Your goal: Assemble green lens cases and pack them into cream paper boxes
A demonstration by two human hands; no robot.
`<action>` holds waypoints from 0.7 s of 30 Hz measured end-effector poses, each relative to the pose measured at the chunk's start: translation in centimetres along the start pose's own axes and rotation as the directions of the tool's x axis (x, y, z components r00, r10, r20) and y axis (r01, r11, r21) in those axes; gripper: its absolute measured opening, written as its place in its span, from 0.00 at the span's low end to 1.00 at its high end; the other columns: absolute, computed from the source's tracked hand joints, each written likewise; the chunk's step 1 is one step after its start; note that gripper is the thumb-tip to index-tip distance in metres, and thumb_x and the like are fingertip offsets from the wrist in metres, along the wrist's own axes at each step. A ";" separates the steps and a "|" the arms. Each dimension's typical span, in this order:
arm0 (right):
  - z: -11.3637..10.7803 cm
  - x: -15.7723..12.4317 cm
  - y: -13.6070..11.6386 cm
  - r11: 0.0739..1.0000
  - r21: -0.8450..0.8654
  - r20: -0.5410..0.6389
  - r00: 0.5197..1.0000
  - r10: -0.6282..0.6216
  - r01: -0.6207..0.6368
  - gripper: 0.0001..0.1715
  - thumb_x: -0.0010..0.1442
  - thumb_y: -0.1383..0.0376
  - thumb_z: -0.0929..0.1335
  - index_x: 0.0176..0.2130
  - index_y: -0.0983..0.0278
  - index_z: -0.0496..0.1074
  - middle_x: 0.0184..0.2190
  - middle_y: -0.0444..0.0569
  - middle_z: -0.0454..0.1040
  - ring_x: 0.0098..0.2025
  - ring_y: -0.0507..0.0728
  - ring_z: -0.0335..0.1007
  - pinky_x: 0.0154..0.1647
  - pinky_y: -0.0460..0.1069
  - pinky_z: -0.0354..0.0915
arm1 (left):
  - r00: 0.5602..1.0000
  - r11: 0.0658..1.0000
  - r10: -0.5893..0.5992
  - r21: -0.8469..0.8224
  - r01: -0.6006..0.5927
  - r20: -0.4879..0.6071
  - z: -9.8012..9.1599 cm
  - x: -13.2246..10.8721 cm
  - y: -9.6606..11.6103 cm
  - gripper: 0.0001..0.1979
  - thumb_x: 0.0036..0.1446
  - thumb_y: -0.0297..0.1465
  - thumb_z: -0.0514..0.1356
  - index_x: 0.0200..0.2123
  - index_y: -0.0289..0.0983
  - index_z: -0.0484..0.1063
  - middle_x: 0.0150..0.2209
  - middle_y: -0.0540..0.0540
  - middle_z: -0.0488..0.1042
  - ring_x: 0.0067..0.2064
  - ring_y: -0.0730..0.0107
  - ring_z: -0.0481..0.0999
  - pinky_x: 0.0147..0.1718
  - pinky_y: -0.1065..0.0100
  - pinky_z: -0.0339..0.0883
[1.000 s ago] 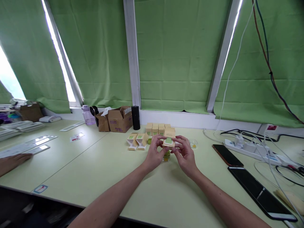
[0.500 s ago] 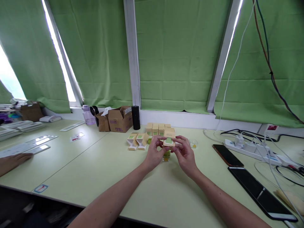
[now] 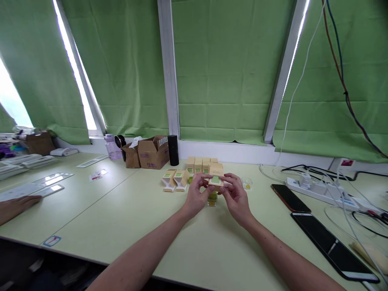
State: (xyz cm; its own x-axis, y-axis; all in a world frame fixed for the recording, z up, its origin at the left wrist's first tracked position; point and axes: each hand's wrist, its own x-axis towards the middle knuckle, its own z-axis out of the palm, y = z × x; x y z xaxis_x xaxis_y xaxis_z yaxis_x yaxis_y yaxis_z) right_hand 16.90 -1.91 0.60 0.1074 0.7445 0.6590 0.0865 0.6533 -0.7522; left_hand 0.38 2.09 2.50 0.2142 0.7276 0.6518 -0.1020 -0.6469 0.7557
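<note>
Between my two hands is a small tan cardboard box (image 3: 216, 180) with a green-and-white label. My left hand (image 3: 197, 190) grips its left side with thumb and fingers, and my right hand (image 3: 236, 198) grips the right side. Just below the box, a little glass jar (image 3: 212, 199) with green and yellow contents stands on the table, partly hidden. Two tan cartons with open flaps (image 3: 176, 180) lie left of my left hand. Behind my hands stands a row of several similar boxes (image 3: 198, 164), partly covered by the held one.
Brown cardboard boxes (image 3: 153, 152) and a black cylinder (image 3: 173, 150) stand at the back. To the right are two dark phones (image 3: 333, 246) (image 3: 291, 198) and a power strip (image 3: 321, 194) with cables. Another person's hand (image 3: 21, 206) rests at far left. A clear item (image 3: 247, 184) lies right of my hands.
</note>
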 end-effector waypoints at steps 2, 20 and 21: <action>0.0 0.0 0.0 1.000 0.003 0.000 1.000 -0.004 0.004 0.16 0.67 0.54 0.69 0.54 0.52 0.74 0.59 0.51 0.60 0.38 0.53 0.75 0.46 0.58 0.78 | 1.000 1.000 0.009 0.014 -0.009 -0.004 0.0 0.0 0.0 0.12 0.59 0.33 0.66 0.47 0.40 0.75 0.48 0.44 0.66 0.37 0.72 0.73 0.42 0.64 0.72; 0.2 -0.1 0.0 0.983 -0.171 0.068 0.996 -0.061 0.072 0.23 0.68 0.55 0.67 0.62 0.50 0.69 0.71 0.51 0.55 0.73 0.67 0.51 0.64 0.63 0.68 | 0.980 0.903 0.192 0.383 -0.196 0.049 -0.1 -0.7 1.0 0.21 0.62 0.29 0.62 0.58 0.43 0.68 0.59 0.38 0.65 0.63 0.52 0.66 0.61 0.50 0.64; 0.2 -0.2 0.0 0.979 -0.191 0.076 0.995 -0.062 0.075 0.24 0.69 0.55 0.67 0.62 0.50 0.69 0.71 0.52 0.56 0.75 0.67 0.47 0.65 0.64 0.66 | 0.978 0.891 0.204 0.403 -0.208 0.052 -0.1 -0.7 1.0 0.22 0.62 0.29 0.62 0.59 0.43 0.67 0.60 0.38 0.65 0.64 0.52 0.65 0.62 0.50 0.64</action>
State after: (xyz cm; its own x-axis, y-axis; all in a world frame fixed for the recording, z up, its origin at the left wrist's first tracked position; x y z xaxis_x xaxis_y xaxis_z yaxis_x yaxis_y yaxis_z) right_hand 16.64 -2.00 0.47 0.0266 0.7110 0.7027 0.2822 0.6690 -0.6876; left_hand 0.08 0.97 2.76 0.2386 0.5672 0.7882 0.2563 -0.8197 0.5123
